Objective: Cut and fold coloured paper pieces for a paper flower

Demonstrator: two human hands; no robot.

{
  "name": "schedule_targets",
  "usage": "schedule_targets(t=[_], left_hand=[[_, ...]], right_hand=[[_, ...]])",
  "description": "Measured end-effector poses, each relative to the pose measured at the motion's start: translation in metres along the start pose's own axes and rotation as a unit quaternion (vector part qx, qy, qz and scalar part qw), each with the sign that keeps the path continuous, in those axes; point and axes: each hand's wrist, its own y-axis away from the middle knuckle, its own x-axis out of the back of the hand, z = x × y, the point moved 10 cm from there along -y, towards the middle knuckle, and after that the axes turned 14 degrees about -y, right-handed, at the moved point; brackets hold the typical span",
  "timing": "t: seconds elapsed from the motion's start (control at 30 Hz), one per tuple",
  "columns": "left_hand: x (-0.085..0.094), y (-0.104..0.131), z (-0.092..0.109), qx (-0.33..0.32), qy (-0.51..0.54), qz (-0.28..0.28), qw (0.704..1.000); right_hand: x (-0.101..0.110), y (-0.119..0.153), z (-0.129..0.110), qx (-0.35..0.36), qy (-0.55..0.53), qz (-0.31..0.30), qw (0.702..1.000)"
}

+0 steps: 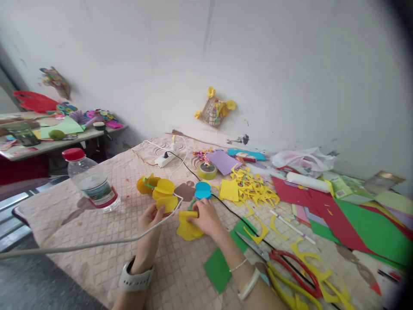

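Observation:
My left hand [149,226] is closed on a yellow paper piece [167,204], pinched between thumb and fingers. To its right, my right hand [206,219] pinches the upper edge of a yellow paper flower [189,230] on the table; a bit of green shows behind my fingers. Rounded yellow paper shapes [164,188] lie just beyond my left hand, beside a darker yellow paper flower [144,184] with green on it. A folded blue paper piece [203,190] sits just past my right hand.
A white cable [106,243] crosses over my left wrist. At left stands a bottle [93,185]. Scissors [258,249], pliers-like yellow handles, green paper [218,270] and yellow scraps [254,187] lie right. Tape [207,170] and a power strip [167,158] are farther back.

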Motion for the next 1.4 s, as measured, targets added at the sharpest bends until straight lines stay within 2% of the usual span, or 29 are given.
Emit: schedule_targets(t=[0.2,0.33,0.47,0.73,0.87,1.03,1.13,1.27,1.4], left_hand=[[-0.01,-0.002,-0.005,0.0,-0.01,-0.023,1.0],[-0.032,0.002,-0.009,0.009,-0.012,-0.098,0.995],[-0.052,0.011,-0.011,0.023,-0.01,-0.172,0.985],[-0.067,0.025,-0.003,0.043,0.013,-0.242,0.969],[-0.064,0.022,-0.004,0.051,0.021,-0.227,0.972],[-0.041,0.009,-0.006,0.045,0.035,-0.144,0.988],[-0.032,0.007,-0.005,0.042,0.039,-0.116,0.992],[-0.035,0.008,-0.004,0.051,0.034,-0.116,0.991],[-0.045,0.01,-0.007,0.058,0.033,-0.144,0.987]], right_hand=[[0.004,-0.003,0.004,-0.034,-0.134,-0.04,0.99],[0.008,-0.002,0.006,-0.057,-0.205,-0.052,0.976],[0.004,0.0,0.013,-0.073,-0.209,-0.064,0.973],[-0.005,0.006,0.01,-0.08,-0.156,-0.097,0.98],[-0.006,0.007,0.007,-0.071,-0.129,-0.096,0.984],[0.011,0.012,0.004,-0.026,-0.049,-0.105,0.993],[0.018,0.015,0.012,-0.021,-0.019,-0.123,0.992],[0.014,0.015,0.027,-0.05,-0.082,-0.165,0.982],[0.019,0.013,0.028,-0.076,-0.205,-0.147,0.965]])
